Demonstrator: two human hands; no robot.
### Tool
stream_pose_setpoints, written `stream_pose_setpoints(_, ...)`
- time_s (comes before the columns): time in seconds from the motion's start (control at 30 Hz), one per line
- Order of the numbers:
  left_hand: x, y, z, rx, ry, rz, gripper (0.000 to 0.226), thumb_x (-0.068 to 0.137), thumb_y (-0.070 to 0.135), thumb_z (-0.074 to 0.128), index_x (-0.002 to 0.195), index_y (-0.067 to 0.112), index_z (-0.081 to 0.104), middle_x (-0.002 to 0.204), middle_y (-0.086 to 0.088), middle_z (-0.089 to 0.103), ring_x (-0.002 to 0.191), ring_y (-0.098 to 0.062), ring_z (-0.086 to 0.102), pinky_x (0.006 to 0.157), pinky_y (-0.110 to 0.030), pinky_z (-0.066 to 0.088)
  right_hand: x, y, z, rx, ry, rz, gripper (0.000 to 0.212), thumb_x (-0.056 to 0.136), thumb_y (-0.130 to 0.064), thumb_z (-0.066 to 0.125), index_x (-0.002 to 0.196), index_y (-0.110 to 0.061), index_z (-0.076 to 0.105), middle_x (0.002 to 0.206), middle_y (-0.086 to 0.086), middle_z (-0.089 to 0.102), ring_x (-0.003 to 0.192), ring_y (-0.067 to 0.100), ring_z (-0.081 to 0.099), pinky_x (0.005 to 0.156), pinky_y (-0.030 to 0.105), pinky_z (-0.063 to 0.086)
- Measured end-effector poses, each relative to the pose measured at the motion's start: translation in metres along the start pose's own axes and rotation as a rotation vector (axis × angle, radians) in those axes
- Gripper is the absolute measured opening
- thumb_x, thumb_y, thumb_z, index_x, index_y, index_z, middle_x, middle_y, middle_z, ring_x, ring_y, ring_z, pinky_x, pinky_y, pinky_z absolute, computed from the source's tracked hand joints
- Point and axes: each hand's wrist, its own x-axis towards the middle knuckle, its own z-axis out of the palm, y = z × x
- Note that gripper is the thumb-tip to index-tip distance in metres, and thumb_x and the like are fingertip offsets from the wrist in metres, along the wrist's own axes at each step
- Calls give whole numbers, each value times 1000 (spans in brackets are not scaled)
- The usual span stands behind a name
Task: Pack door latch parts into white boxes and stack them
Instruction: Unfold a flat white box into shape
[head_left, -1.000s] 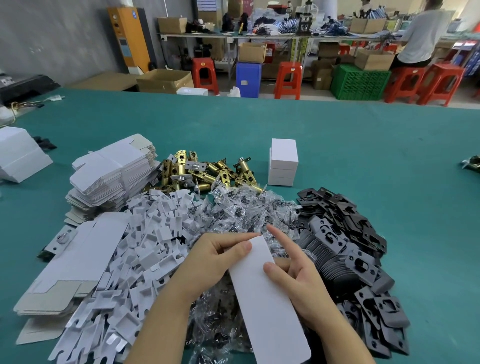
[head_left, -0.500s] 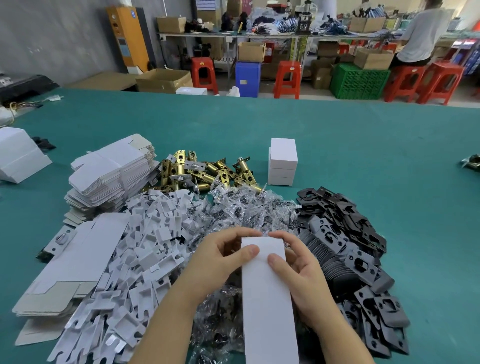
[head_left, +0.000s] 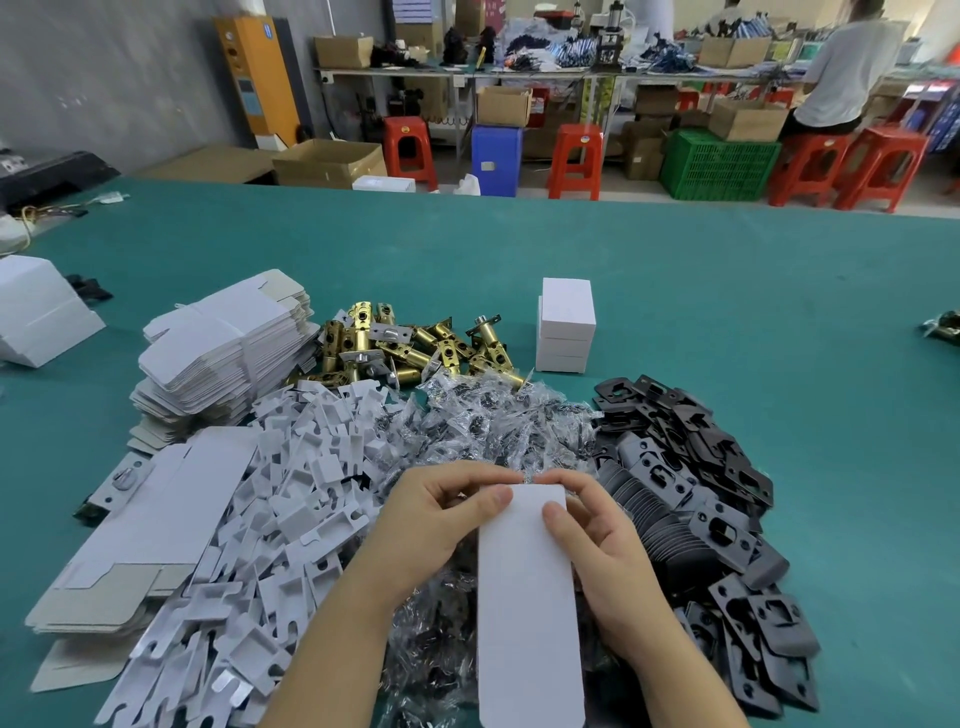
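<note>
- Green table (head_left: 727, 291) under all the piles.
- Flat white box (head_left: 527, 597) held up near the table's front edge, over clear bags (head_left: 493, 421).
- Black plates (head_left: 701, 493) right of box; white card bits (head_left: 291, 499) left of it.
- Gold latches (head_left: 410, 348) and small box stack (head_left: 566, 325) behind.
- Left hand (head_left: 436, 525), right hand (head_left: 602, 540): thumbs on top, fingers curled round box's far end, pinching it.

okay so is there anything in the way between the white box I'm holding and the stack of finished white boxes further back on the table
Yes. The white box, held in the left hand and right hand, is separated from the stack of white boxes by the heap of clear plastic bags. Carried above that heap, nothing visible blocks it.
</note>
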Motion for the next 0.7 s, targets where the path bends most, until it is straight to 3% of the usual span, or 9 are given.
stream_pose_setpoints(0.2,1,-1,-2,51,12,-18,16,89,39,71,101,34,81,99,3,77,86,-15,69,71,-29,56,1,3,-2,-43,-13,29,25,93,-34,61,116,-30,69,94,5,72,77,17,67,60,30,56)
stream_pose_setpoints(0.33,3,-2,1,157,44,-60,32,95,55,49,109,44,76,101,9,75,92,-20,68,80,-41,56,3,2,-1,61,1,110,34,89,-45,70,118,-28,69,101,11,72,79,22,66,64,37,57)
stream_pose_setpoints(0.4,2,-1,1,186,8,-24,30,102,41,45,120,50,68,114,19,70,103,-6,65,87,-40,56,5,1,-2,165,33,178,29,90,-44,69,114,-27,71,103,12,72,80,23,66,67,39,57)
stream_pose_setpoints(0.53,-1,-2,1,461,-107,170,68,100,-2,48,133,58,55,144,33,43,138,6,38,108,-26,40,8,1,-7,321,50,254,26,92,-42,68,110,-24,74,108,16,73,87,31,68,75,46,57)
stream_pose_setpoints(0.6,-1,-4,4,476,-124,189,68,98,-1,57,132,57,56,147,36,38,141,10,31,108,-29,42,7,-2,-6,328,55,269,32,90,-44,64,112,-23,75,110,17,75,87,31,71,70,45,59)
stream_pose_setpoints(0.7,0,-3,4,427,-107,181,56,95,13,69,124,59,59,139,35,46,124,8,48,96,-23,51,6,-4,-6,320,55,270,29,101,-39,57,115,-21,74,109,16,76,84,32,75,53,37,60)
